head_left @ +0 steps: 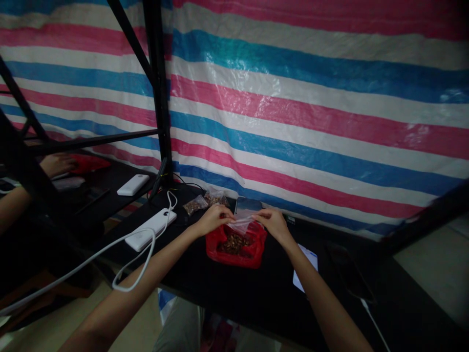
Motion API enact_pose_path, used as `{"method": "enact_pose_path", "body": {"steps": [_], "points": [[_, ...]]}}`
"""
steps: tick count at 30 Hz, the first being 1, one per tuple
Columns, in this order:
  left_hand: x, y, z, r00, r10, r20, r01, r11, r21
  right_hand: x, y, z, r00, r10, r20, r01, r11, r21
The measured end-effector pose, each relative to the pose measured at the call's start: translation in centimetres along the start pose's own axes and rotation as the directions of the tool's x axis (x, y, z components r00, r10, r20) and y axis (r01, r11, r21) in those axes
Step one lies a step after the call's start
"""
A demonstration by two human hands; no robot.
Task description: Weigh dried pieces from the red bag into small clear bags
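Between my two hands a small clear plastic bag [242, 224] is stretched by its upper edge. My left hand [217, 218] pinches its left side, and my right hand [274, 222] pinches the right side. Just below it sits an open red plastic bag [258, 249] on the black table. Small brown pieces [236, 243] lie inside the red bag; their kind I cannot make out. Behind my left hand rest two clear packets, a nearer packet [195, 205] and a farther packet [216, 197], both with similar brown bits in them.
A white power bank [150, 230] with a white cable lies left. Behind my hands is a dark flat device [248, 204]. A white card [306, 266] and a phone [350, 271] are on the right. Beyond the black frame [157, 88], another person's hand [58, 165] touches a red bag.
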State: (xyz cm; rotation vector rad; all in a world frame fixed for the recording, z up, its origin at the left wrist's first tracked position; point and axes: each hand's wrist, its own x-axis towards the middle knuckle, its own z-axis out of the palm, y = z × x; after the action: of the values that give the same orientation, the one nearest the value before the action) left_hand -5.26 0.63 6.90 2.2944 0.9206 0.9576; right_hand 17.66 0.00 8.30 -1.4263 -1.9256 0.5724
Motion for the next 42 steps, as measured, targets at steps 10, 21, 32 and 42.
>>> {"method": "enact_pose_path", "body": {"steps": [10,21,32,42], "points": [[-0.4,0.3,0.4,0.998,-0.006,-0.058,0.007,1.0,0.015,-0.7,-0.4,1.1,0.998,0.014,0.066,-0.016,0.999,0.04],[2.1,-1.7,3.0,0.979,-0.041,-0.201,0.052,0.997,0.048,-0.4,2.5,3.3,0.989,0.065,-0.136,-0.057,0.996,0.066],[1.9,-4.3,4.1,0.992,-0.097,-0.079,0.099,0.995,0.028,-2.0,2.7,5.3,0.946,-0.079,-0.313,0.01,0.977,-0.215],[1.0,-2.5,3.6,0.999,0.017,-0.037,-0.005,0.954,0.3,-3.1,1.8,5.0,0.962,-0.16,-0.219,0.076,0.934,-0.349]]}}
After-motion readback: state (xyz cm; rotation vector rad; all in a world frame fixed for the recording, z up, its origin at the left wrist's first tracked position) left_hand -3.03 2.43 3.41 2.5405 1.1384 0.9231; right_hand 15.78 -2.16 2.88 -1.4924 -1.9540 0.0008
